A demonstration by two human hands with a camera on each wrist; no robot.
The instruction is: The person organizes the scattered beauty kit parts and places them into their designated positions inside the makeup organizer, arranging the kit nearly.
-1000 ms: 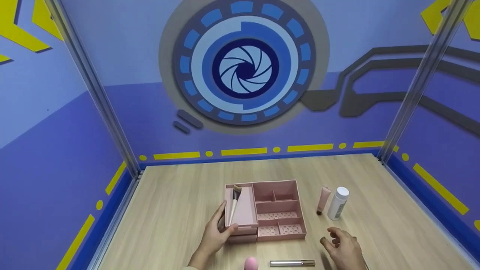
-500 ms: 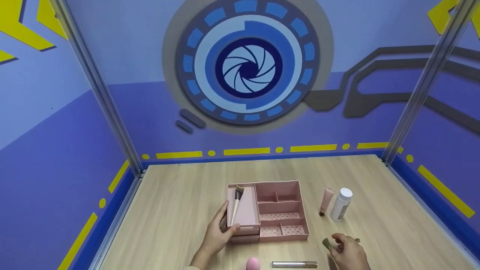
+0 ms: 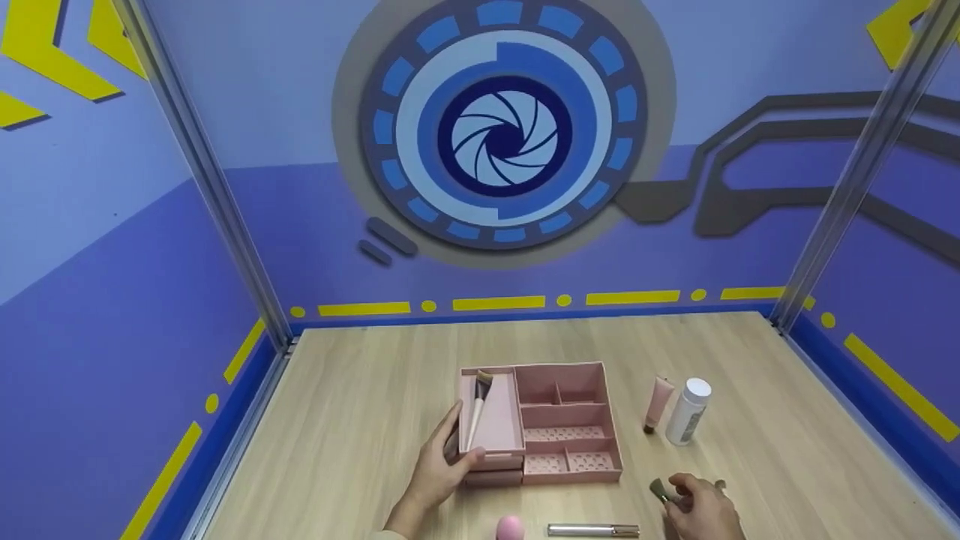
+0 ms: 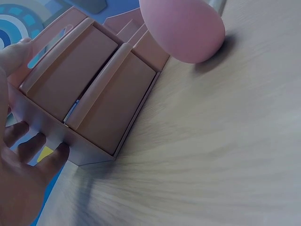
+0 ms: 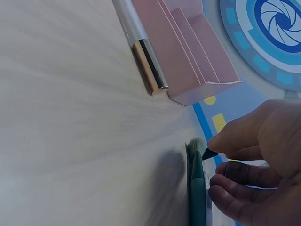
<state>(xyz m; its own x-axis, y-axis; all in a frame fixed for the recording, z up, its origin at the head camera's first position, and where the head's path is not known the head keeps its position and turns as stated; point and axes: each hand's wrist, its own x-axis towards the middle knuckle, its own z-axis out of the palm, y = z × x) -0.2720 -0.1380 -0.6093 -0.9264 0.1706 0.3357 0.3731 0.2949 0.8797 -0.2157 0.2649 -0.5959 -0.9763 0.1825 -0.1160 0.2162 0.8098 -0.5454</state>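
Head: brush point(image 3: 658, 490) seemingly in right hand point(image 3: 705, 508)

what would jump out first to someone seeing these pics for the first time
Probably the big round blue emblem, shaped like a camera shutter, high in the middle of the back wall. Next comes the pink organizer on the wooden table, its left side gripped by the left hand. To its right, the right hand has a small green brush at its fingers.
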